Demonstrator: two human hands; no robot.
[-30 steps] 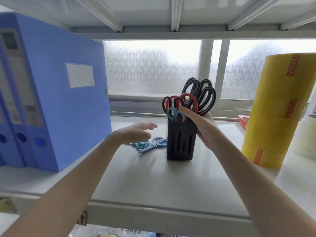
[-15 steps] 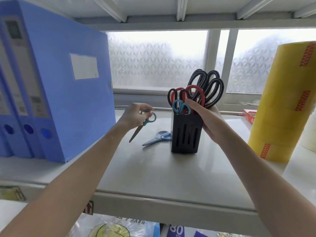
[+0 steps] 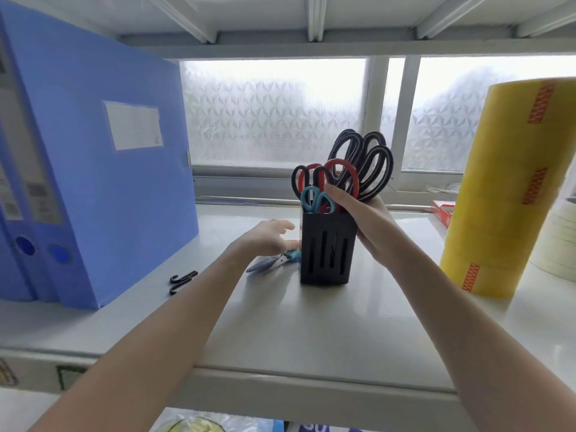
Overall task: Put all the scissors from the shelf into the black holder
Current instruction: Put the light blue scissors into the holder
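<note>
The black holder [image 3: 324,254] stands upright mid-shelf, packed with black-handled scissors [image 3: 371,163], red-and-black scissors [image 3: 339,173] and a small teal pair [image 3: 316,201]. My right hand [image 3: 364,219] grips the holder's upper right side, thumb across its front rim. Just left of the holder, small scissors [image 3: 268,265] lie on the shelf, bluish blades pointing left, a teal handle part against the holder's base. My left hand [image 3: 268,240] hovers right over them with its fingertips at the teal handle. The hand hides the handles, so I cannot tell whether it grips them.
Tall blue binders [image 3: 103,169] fill the left side, with two small black hooks [image 3: 184,280] lying in front of them. A high yellow tape stack [image 3: 511,188], white tape rolls [image 3: 558,247] and a red box [image 3: 442,212] stand at the right. Frosted window behind; shelf edge [image 3: 311,388] in front.
My left hand, which had lifted a teal-handled pair half a second ago, has dropped back down to the shelf beside the holder. My right hand has stayed on the holder.
</note>
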